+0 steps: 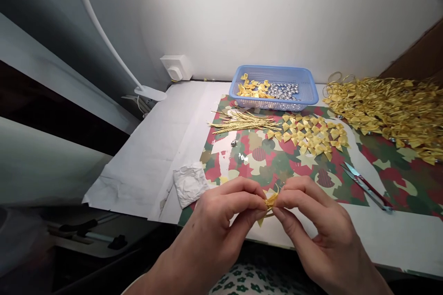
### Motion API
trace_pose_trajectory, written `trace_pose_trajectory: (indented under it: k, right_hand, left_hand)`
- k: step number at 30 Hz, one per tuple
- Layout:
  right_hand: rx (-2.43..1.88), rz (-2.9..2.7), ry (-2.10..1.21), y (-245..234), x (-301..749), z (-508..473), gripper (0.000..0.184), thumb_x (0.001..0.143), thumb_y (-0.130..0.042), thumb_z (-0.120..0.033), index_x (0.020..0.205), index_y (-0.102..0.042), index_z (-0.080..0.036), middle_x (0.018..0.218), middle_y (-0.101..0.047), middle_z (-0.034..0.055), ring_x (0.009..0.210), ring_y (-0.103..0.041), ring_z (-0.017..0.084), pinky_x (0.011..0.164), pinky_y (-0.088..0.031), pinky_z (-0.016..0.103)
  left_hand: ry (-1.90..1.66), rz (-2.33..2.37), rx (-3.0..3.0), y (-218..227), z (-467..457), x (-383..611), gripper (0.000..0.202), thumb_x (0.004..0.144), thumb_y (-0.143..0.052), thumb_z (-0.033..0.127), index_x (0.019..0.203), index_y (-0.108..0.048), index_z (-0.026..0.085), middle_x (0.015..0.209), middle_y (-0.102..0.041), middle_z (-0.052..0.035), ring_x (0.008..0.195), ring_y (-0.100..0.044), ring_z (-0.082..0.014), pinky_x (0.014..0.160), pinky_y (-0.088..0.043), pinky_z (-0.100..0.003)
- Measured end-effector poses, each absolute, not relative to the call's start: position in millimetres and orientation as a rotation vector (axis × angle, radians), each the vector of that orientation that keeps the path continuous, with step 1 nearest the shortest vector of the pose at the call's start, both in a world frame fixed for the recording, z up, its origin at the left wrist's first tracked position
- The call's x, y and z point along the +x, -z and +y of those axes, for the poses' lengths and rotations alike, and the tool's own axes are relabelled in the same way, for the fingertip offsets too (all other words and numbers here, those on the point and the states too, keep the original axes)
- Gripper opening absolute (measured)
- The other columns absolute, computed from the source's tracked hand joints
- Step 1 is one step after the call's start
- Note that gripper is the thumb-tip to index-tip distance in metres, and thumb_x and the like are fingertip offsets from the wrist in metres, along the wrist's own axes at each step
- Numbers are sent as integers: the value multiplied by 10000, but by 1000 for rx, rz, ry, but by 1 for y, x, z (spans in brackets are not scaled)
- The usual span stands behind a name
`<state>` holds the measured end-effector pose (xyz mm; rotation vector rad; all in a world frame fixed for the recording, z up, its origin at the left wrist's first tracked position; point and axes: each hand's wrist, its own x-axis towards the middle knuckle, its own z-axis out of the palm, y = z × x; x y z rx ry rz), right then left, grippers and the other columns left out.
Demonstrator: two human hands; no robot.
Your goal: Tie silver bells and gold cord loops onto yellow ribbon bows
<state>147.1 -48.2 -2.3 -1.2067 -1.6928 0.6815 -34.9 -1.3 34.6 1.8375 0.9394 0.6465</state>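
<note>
Near the table's front edge, my left hand [228,221] and my right hand [314,223] meet fingertip to fingertip. Between them is a small gold ribbon bow [270,201] with thin gold cord, pinched from both sides and partly hidden by the fingers. Beyond my hands, loose gold bows [311,132] lie spread in rows. A bundle of cut gold cords [242,121] rests to their left. One silver jingle bell [233,143] sits alone on the patterned sheet. Red-handled scissors [367,186] lie to the right, blades slightly apart.
At the back, a blue plastic basket [273,103] holds gold bows and silver bells. A large heap of corded bows [394,113] covers the right side. Folded white tissue [189,184] lies left of my hands. A white lamp [150,93] is clipped at the left edge.
</note>
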Motion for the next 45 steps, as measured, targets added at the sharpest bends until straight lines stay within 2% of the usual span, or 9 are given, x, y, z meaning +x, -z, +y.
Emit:
trace_pose_trajectory:
  k: [8,21,31,34,37,41,45]
  right_hand:
    - [-1169,-1636,-712,0,141,-49,179,898,-516,-35,844,-596,-186,780,-564,17,759,-547,133,633,-474,244]
    - [-1171,-1616,-661,1,139,-46,164,881,-538,-29,831,-604,-172,828,-586,25,815,-586,113,708,-510,210]
    - [-1184,-1613,-640,2,138,-45,164,879,-555,-38,816,-622,-174,800,-579,20,811,-591,115,705,-499,212]
    - [-1219,-1621,-695,3,145,-45,145,913,-548,-78,879,-640,-184,851,-601,25,827,-596,120,719,-498,220]
    - [-1304,-1583,-694,1,156,-43,186,963,-526,-130,1042,-667,-222,915,-633,14,831,-604,107,741,-495,204]
    - [-1334,-1381,-717,-14,163,-37,234,993,-508,-162,1079,-682,-291,812,-635,-27,683,-600,83,641,-512,178]
    - [-1139,-1294,-811,-35,140,-36,235,1009,-462,-173,1087,-658,-276,737,-612,-21,666,-612,97,635,-528,196]
  left_hand:
    - [-644,993,1777,-35,-5,-32,184,905,-598,111,807,-726,201,904,-731,-16,815,-690,-158,722,-544,-239]
    - [-632,1006,1525,-32,-3,-31,176,858,-618,93,721,-679,185,847,-700,-11,793,-649,-153,699,-501,-248]
    - [-640,973,1344,-25,2,-28,170,831,-619,86,688,-667,163,823,-674,-23,768,-599,-154,687,-472,-261]
    - [-640,975,1336,-22,3,-29,166,823,-622,86,684,-676,158,812,-669,-26,754,-587,-152,672,-464,-262]
    - [-623,997,1361,-20,4,-29,165,811,-630,90,668,-677,157,789,-666,-28,732,-579,-153,643,-451,-259]
    - [-599,1064,1454,-17,6,-27,171,809,-620,103,658,-675,160,767,-669,-33,725,-585,-165,632,-446,-268]
    - [-622,1141,1478,-10,8,-25,169,798,-626,107,653,-690,163,753,-677,-30,736,-600,-179,644,-454,-270]
